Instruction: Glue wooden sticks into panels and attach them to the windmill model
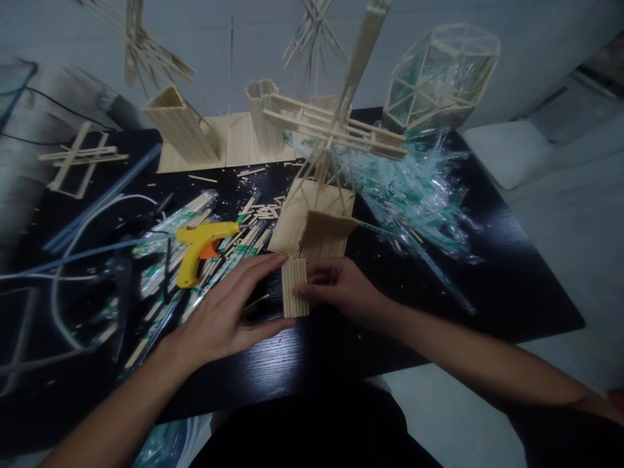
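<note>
Between my two hands is a small panel of wooden sticks (294,289), laid side by side and upright. My left hand (229,309) grips it at the left, index finger at its upper edge and thumb at its lower edge. My right hand (344,286) pinches the right side, with the thumb on its face. Just beyond it stands a stick-built windmill model (329,140) with long lattice blades. Its slatted wooden base (287,231) reaches close to the panel's top. A yellow glue gun (197,250) with an orange trigger lies left of my hands.
Bundles of sticks in plastic wrappers (234,250) lie under and around the glue gun, beside a white cable (56,305). Crumpled clear wrappers (414,188) cover the table's right. More stick towers (182,127) and a polygonal stick frame (443,75) stand at the back.
</note>
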The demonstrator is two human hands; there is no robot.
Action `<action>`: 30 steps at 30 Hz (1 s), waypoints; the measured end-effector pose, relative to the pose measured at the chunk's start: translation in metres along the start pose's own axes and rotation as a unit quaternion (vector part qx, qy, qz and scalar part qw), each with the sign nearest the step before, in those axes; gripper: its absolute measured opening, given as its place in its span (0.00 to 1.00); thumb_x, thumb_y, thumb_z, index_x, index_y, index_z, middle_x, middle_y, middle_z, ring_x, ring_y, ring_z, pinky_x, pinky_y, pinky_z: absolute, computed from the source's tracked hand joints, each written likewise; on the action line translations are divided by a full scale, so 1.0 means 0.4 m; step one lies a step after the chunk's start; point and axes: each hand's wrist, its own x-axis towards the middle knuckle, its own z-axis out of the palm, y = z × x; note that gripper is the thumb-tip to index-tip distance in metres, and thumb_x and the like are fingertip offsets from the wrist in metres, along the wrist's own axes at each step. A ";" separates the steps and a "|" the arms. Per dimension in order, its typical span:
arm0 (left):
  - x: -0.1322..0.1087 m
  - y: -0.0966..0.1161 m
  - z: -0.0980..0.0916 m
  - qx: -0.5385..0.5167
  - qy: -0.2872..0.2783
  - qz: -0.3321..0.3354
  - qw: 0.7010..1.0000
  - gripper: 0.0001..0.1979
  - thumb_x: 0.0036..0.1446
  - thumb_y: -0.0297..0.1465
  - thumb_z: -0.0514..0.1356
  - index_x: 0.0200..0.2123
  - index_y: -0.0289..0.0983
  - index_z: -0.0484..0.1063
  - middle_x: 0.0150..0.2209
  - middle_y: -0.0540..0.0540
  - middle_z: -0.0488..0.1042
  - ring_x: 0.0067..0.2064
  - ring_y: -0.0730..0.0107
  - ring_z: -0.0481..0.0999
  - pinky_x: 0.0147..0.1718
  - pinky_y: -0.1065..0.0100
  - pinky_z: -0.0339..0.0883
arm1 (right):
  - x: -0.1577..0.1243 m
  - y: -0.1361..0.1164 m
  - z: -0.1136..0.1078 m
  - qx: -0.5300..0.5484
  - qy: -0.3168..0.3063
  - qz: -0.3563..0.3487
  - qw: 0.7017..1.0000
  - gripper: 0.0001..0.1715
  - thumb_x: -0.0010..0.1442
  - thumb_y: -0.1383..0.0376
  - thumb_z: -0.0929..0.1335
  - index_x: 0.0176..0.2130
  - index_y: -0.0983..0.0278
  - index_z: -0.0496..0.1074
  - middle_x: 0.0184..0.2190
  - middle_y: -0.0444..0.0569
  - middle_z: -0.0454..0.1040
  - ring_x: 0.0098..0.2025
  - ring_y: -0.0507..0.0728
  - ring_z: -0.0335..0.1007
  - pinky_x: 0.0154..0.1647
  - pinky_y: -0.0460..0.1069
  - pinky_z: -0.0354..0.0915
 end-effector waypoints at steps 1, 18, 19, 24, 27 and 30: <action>0.006 0.000 -0.007 -0.001 0.000 -0.003 1.000 0.42 0.57 0.41 0.71 0.69 0.42 0.59 0.64 0.35 0.70 0.64 0.47 0.73 0.61 0.48 0.71 | -0.001 0.000 0.001 -0.010 -0.005 -0.011 1.000 0.20 0.44 0.59 0.84 0.36 0.65 0.83 0.32 0.47 0.84 0.33 0.53 0.79 0.39 0.48 0.72; 0.157 0.041 -0.137 0.049 0.011 -0.074 0.996 0.16 0.68 0.37 0.59 0.27 0.40 0.70 0.23 0.54 0.69 0.25 0.74 0.68 0.25 0.68 0.61 | -0.002 0.001 -0.011 -0.105 0.054 -0.138 0.983 0.18 0.56 0.54 0.79 0.43 0.61 0.82 0.41 0.49 0.84 0.43 0.57 0.80 0.51 0.54 0.73; 0.166 0.040 -0.144 0.088 0.038 -0.077 0.992 0.15 0.68 0.37 0.59 0.27 0.39 0.70 0.24 0.54 0.69 0.25 0.74 0.67 0.25 0.67 0.59 | -0.001 0.002 -0.013 -0.104 0.065 -0.142 0.982 0.18 0.56 0.53 0.79 0.42 0.62 0.82 0.40 0.49 0.83 0.41 0.56 0.79 0.50 0.54 0.74; 0.205 0.021 -0.101 0.210 0.065 -0.053 0.974 0.15 0.68 0.38 0.57 0.28 0.39 0.69 0.26 0.50 0.68 0.28 0.70 0.68 0.27 0.65 0.58 | 0.006 0.007 -0.018 -0.097 0.068 -0.135 0.984 0.21 0.56 0.50 0.78 0.38 0.64 0.79 0.31 0.47 0.78 0.32 0.54 0.74 0.37 0.50 0.72; 0.213 0.015 -0.050 0.238 0.069 -0.046 0.968 0.16 0.69 0.37 0.56 0.29 0.38 0.71 0.27 0.48 0.69 0.29 0.67 0.69 0.27 0.64 0.57 | 0.007 0.005 -0.017 -0.097 0.061 -0.135 0.984 0.20 0.57 0.50 0.77 0.37 0.63 0.78 0.29 0.46 0.76 0.32 0.53 0.73 0.36 0.50 0.71; 0.213 0.016 -0.018 0.264 0.072 -0.038 0.961 0.16 0.70 0.36 0.55 0.30 0.38 0.72 0.28 0.47 0.69 0.30 0.66 0.69 0.27 0.64 0.57 | 0.008 0.004 -0.016 -0.097 0.054 -0.137 0.984 0.18 0.58 0.52 0.77 0.36 0.63 0.78 0.29 0.45 0.75 0.31 0.53 0.72 0.37 0.50 0.71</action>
